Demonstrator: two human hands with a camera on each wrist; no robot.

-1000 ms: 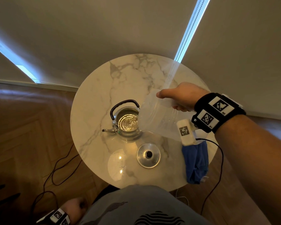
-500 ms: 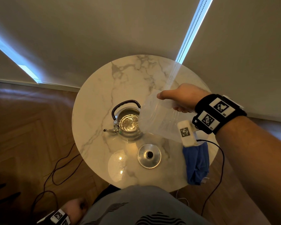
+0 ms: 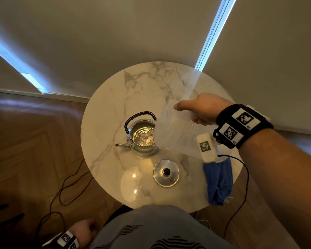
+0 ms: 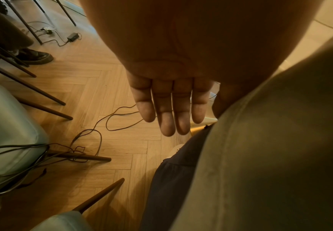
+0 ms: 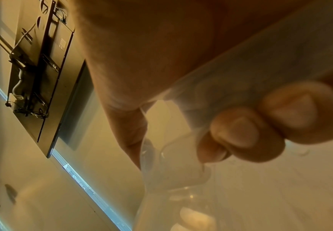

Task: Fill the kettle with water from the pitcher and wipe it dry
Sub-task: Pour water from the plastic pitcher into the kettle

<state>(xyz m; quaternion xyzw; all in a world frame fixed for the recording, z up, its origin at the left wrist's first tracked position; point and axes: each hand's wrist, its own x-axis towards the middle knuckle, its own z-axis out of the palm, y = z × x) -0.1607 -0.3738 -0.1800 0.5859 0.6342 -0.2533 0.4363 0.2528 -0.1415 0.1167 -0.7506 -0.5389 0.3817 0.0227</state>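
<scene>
- Gripping the clear plastic pitcher (image 3: 176,133) by its handle, the right hand (image 3: 200,109) tilts it over the lidless steel kettle (image 3: 142,139), mid-table.
- Hanging idle, the left hand (image 4: 169,100) has straight fingers.
- Filled, the kettle will likely be heavy and slippery; its black handle (image 3: 138,116) looks safest.

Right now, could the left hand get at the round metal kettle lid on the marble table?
Probably yes: the left hand hangs open and empty by the person's side, and the round metal kettle lid lies uncovered near the table's front edge, nothing over it.
</scene>
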